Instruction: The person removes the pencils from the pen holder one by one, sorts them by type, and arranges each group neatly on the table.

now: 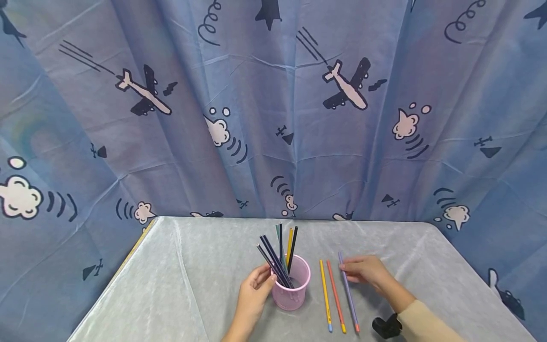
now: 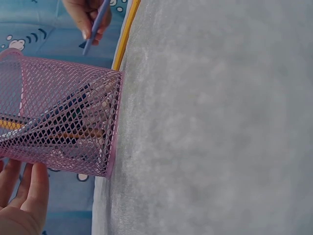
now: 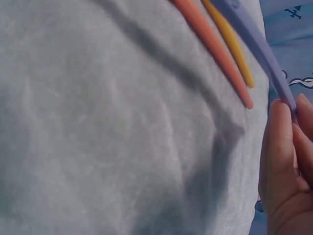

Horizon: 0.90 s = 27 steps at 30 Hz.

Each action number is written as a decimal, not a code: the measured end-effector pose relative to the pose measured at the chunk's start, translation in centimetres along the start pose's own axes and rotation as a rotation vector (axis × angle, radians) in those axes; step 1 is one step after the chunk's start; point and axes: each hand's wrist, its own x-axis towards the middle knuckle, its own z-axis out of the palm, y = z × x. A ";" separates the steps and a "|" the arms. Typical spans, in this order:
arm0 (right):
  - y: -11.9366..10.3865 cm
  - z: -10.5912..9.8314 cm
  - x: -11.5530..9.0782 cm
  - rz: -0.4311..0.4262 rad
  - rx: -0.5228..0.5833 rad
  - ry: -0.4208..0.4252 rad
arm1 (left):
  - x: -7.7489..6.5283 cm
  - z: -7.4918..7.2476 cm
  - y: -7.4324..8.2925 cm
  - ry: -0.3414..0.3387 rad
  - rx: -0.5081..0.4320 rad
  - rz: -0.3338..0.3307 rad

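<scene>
A pink mesh pencil cup stands upright on the table, with several dark pencils and a yellow one leaning in it. My left hand holds the cup at its left side, thumb at the rim; in the left wrist view its fingertips meet the mesh. To the cup's right, my right hand pinches a purple pencil near its far end. In the right wrist view that pencil is raised off the cloth, its shadow apart from it. An orange pencil and a yellow pencil lie just left of it.
Pale grey cloth covers the table. A blue curtain printed with planes hangs behind the far edge. A black object shows beside the right sleeve. Yellow edging runs along the table's left side.
</scene>
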 end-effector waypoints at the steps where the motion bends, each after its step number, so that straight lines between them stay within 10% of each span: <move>1: 0.1 0.1 0.1 0.001 0.005 0.001 | 0.0 0.0 0.0 0.000 0.001 0.000; 27: 1.4 1.5 1.4 0.037 -0.070 0.073 | 0.1 0.1 -0.1 0.007 -0.006 -0.004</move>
